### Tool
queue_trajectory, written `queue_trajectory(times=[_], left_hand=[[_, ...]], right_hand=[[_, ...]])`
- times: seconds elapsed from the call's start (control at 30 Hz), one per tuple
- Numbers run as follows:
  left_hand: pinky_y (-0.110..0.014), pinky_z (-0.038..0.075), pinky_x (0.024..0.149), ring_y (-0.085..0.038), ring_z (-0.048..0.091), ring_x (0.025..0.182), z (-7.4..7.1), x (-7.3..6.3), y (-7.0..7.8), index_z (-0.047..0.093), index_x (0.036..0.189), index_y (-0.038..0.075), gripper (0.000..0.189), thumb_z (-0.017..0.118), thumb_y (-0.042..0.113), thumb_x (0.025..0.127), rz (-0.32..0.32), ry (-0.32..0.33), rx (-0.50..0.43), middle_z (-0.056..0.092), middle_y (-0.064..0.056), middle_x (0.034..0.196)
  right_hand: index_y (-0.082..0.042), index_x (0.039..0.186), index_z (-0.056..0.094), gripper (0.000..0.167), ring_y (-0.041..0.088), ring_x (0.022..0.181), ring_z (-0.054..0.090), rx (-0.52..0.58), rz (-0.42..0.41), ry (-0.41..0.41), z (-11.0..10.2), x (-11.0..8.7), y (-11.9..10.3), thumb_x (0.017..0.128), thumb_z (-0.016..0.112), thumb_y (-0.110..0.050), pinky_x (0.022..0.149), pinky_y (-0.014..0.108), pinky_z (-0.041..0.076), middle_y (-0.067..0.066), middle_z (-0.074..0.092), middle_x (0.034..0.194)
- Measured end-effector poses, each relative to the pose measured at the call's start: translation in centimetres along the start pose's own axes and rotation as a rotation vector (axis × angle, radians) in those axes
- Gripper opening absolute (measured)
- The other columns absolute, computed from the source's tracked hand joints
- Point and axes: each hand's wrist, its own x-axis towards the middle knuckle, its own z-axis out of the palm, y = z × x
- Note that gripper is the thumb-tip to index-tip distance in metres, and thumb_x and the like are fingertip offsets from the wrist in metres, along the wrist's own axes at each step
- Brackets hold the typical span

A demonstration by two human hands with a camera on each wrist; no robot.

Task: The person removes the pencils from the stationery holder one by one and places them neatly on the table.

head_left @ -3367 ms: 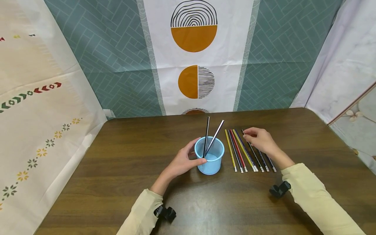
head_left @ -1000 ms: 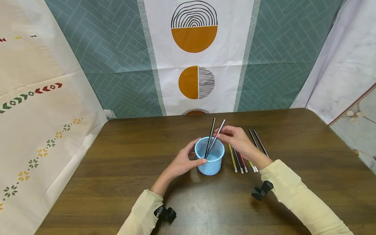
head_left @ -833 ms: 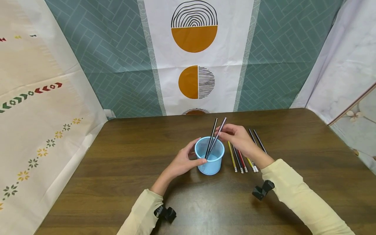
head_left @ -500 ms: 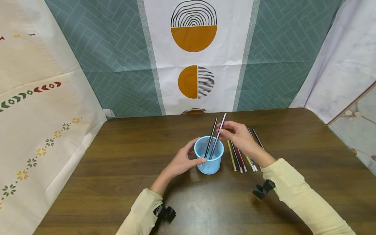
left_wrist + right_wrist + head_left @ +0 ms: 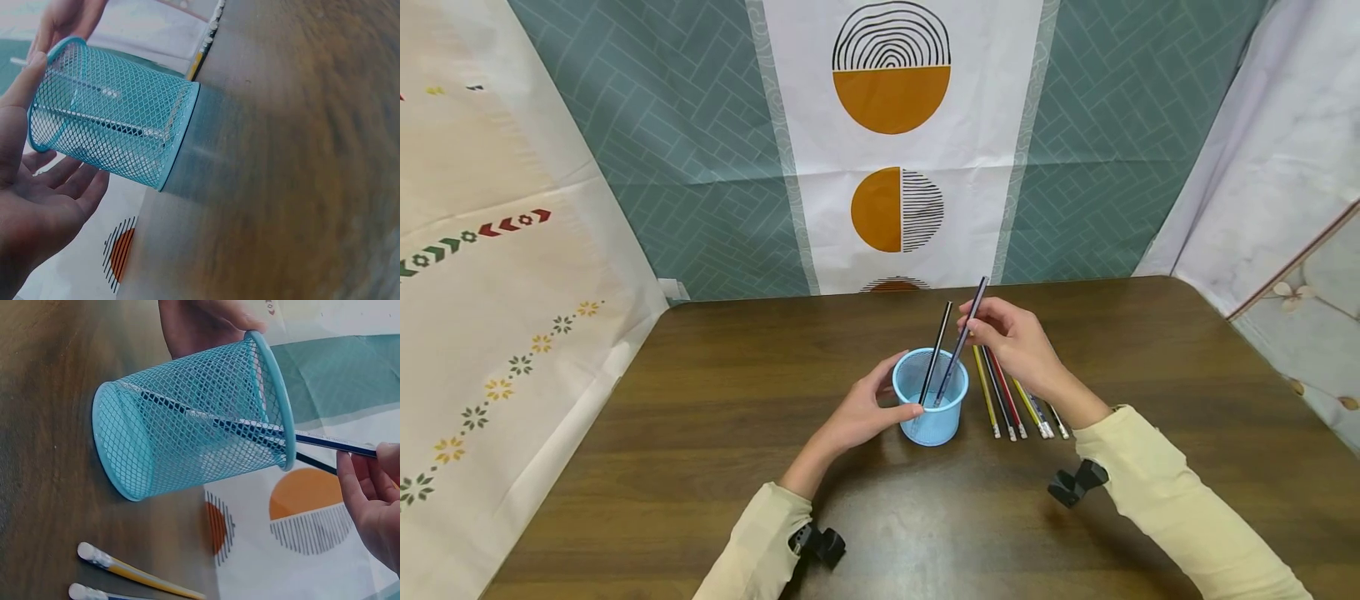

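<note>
A light blue mesh pencil cup (image 5: 930, 427) stands upright on the table. My left hand (image 5: 868, 408) holds it from the left, thumb at the rim and fingers round the far side. My right hand (image 5: 1011, 337) pinches a dark blue pencil (image 5: 964, 329) near its upper end. That pencil slants, its lower part inside the cup, as the right wrist view shows through the mesh (image 5: 200, 425). A black pencil (image 5: 937, 350) leans in the cup beside it, untouched by the fingers.
Right of the cup lies a row of pencils, among them a yellow pencil (image 5: 985, 392) and a red pencil (image 5: 1009, 392), eraser ends towards me. My right forearm hides part of the row. The brown table (image 5: 715, 433) ends at a patterned cloth backdrop (image 5: 700, 167).
My right hand has gone from the pencil row to the cup and pinches a pencil there. Over the last second that pencil has risen and shifted right. My left hand stays on the cup.
</note>
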Motion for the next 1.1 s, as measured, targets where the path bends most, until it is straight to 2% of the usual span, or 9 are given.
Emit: queue_trajectory(times=[0.2, 0.43, 0.57, 0.83, 1.1], left_hand=[[-0.058, 0.037, 0.101, -0.044, 0.047, 0.123, -0.1, 0.0, 0.0, 0.033, 0.145, -0.008, 0.071, 0.070, -0.001, 0.085, 0.009, -0.005, 0.001, 0.046, -0.028, 0.137], [-0.059, 0.036, 0.101, -0.045, 0.047, 0.123, 0.0, 0.0, 0.0, 0.033, 0.144, -0.008, 0.071, 0.070, -0.001, 0.085, 0.008, -0.004, -0.006, 0.046, -0.029, 0.136], [-0.058, 0.037, 0.101, -0.044, 0.047, 0.123, 0.0, 0.0, 0.0, 0.033, 0.145, -0.007, 0.071, 0.070, -0.001, 0.085, 0.003, -0.005, 0.000, 0.046, -0.029, 0.137], [-0.054, 0.039, 0.101, -0.045, 0.048, 0.121, 0.1, 0.0, 0.1, 0.033, 0.144, -0.009, 0.070, 0.070, -0.003, 0.084, 0.008, 0.001, 0.007, 0.046, -0.029, 0.136], [-0.053, 0.040, 0.100, -0.045, 0.049, 0.121, 0.1, 0.0, 0.0, 0.033, 0.144, -0.009, 0.070, 0.069, -0.003, 0.084, 0.010, 0.003, 0.004, 0.046, -0.029, 0.136]], right_hand=[[0.007, 0.112, 0.060, 0.017, 0.014, 0.087, 0.066, -0.081, -0.046, 0.017, -0.3, -0.1, -0.9, 0.096, 0.055, 0.003, 0.079, 0.039, 0.055, 0.020, 0.066, 0.103], [0.009, 0.109, 0.060, 0.015, 0.014, 0.084, 0.065, -0.127, -0.095, 0.030, -0.8, 0.1, -2.1, 0.096, 0.054, 0.004, 0.075, 0.025, 0.055, 0.020, 0.066, 0.099], [0.011, 0.108, 0.059, 0.015, 0.012, 0.085, 0.065, -0.109, -0.134, 0.043, -1.2, 0.2, -2.9, 0.096, 0.053, 0.004, 0.076, 0.027, 0.055, 0.020, 0.066, 0.098], [0.008, 0.117, 0.059, 0.023, 0.011, 0.087, 0.064, -0.129, -0.226, 0.124, -2.1, 0.2, -4.5, 0.095, 0.053, 0.007, 0.079, 0.019, 0.052, 0.018, 0.066, 0.097], [0.011, 0.121, 0.054, 0.029, 0.007, 0.085, 0.063, -0.102, -0.293, 0.205, -2.4, 0.3, -4.7, 0.092, 0.053, 0.014, 0.076, 0.019, 0.050, 0.023, 0.065, 0.096]])
